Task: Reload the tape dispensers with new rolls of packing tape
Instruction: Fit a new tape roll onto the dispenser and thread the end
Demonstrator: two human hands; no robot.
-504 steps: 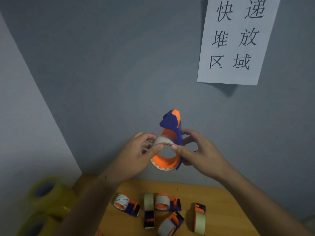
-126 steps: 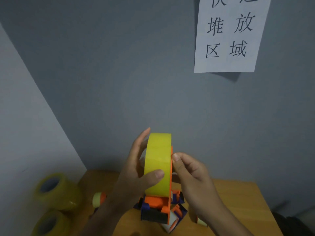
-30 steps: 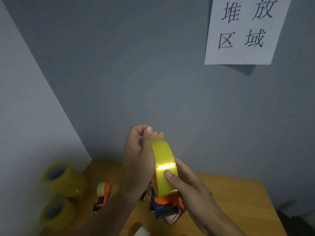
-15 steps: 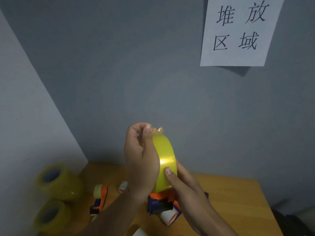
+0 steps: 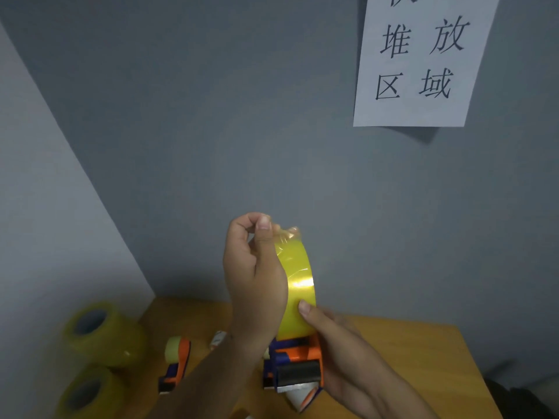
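Note:
A full yellow tape roll (image 5: 298, 285) sits in an orange and blue tape dispenser (image 5: 298, 362), held upright in front of the grey wall. My right hand (image 5: 338, 352) grips the dispenser from the right, its thumb pressed on the roll's face. My left hand (image 5: 254, 276) is on the roll's left side and pinches the crinkled loose end of tape (image 5: 287, 232) at the top of the roll.
Below lies a wooden table (image 5: 408, 358). Two spare yellow rolls (image 5: 99, 331) (image 5: 87, 394) sit at its left end. Another dispenser (image 5: 177, 362) with a thin roll lies behind my left forearm. A white paper sign (image 5: 423, 62) hangs on the wall.
The roll and hands stay in nearly the same place over the last second. My left hand keeps its pinch on the tape end at the top of the roll. The camera has shifted slightly.

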